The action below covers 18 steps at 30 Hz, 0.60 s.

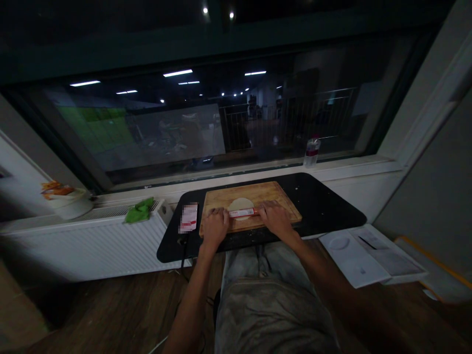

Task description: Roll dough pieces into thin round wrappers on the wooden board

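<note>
Across the wooden board (217,195), a roller (242,212) points left-to-right, left hand (216,224) and right hand (275,217) holding its ends.

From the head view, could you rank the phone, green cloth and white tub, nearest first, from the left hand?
1. Phone: on the black table, just left of the left hand.
2. Green cloth: on the radiator, further left.
3. White tub: farthest left.

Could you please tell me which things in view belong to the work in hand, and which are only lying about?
In use:
rolling pin, under the left hand and right hand
flat dough
wooden board
black table

Apparently just lying about:
phone
green cloth
bottle
white box
white container
</note>
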{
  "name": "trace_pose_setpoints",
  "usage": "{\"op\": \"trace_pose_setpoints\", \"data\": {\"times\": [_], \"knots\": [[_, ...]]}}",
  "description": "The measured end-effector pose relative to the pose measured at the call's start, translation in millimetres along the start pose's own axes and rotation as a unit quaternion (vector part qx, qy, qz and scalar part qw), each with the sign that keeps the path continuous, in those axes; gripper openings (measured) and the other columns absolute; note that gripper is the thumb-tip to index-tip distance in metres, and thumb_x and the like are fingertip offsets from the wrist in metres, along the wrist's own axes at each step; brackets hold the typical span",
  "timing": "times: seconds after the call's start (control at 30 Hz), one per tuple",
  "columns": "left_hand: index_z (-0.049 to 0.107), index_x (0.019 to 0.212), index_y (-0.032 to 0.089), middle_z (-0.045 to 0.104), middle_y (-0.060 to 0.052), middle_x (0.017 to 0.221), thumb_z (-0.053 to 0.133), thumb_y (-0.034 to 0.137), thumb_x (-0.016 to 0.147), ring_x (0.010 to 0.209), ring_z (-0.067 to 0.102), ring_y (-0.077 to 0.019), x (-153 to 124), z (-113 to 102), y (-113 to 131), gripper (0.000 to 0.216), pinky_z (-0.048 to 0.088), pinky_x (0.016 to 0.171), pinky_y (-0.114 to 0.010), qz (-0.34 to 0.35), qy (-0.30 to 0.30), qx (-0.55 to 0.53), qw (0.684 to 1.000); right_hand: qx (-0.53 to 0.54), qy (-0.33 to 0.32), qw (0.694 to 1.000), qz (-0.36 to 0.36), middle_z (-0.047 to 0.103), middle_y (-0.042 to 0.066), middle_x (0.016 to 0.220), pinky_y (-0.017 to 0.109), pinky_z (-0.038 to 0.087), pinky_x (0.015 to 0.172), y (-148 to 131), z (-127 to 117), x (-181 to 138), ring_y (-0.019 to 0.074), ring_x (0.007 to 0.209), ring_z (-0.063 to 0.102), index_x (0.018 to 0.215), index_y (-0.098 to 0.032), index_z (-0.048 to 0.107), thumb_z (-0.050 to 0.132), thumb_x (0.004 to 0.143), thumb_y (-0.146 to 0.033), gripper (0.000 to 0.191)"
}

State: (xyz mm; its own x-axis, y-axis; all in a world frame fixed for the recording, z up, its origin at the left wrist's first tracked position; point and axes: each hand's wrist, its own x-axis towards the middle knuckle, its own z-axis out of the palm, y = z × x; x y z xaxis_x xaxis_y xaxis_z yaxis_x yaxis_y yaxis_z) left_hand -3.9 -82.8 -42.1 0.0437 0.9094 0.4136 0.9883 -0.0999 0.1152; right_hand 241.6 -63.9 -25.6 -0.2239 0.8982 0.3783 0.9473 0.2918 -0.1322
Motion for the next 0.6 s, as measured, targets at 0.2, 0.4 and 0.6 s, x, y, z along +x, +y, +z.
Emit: {"op": "trace_pose_setpoints", "data": {"times": [0.2,0.4,0.6], "knots": [[0.077,0.107,0.018,0.08,-0.013,0.112,0.036,0.03,0.115,0.119,0.07,-0.03,-8.6,6.3,-0.1,0.043,0.054,0.107,-0.044,0.003,0.044,-0.022,0.999,0.033,0.028,0.999,0.012,0.08,0.013,0.125,0.034,0.048,0.1,-2.4,4.0,-8.0,0.0281,0.122,0.067,0.121,-0.019,0.079,0.046,0.112,-0.028,0.036],[0.077,0.107,0.019,0.08,-0.013,0.112,0.038,0.029,0.114,0.123,0.069,-0.0306,-7.8,9.3,-1.3,0.041,0.051,0.115,-0.046,0.015,0.059,-0.033,0.998,0.058,0.057,0.997,0.004,0.08,0.011,0.127,0.036,0.047,0.106,-3.5,7.6,-17.2,0.0282,0.123,0.067,0.126,-0.019,0.079,0.044,0.112,-0.029,0.039],[0.076,0.106,0.019,0.08,-0.012,0.113,0.039,0.029,0.113,0.129,0.067,-0.0314,-7.1,11.8,0.4,0.039,0.051,0.117,-0.047,0.009,0.059,-0.042,0.997,0.075,0.079,0.994,0.002,0.079,0.012,0.133,0.038,0.046,0.112,-2.1,11.8,-24.2,0.0281,0.129,0.065,0.133,-0.018,0.078,0.045,0.111,-0.028,0.041]]}}
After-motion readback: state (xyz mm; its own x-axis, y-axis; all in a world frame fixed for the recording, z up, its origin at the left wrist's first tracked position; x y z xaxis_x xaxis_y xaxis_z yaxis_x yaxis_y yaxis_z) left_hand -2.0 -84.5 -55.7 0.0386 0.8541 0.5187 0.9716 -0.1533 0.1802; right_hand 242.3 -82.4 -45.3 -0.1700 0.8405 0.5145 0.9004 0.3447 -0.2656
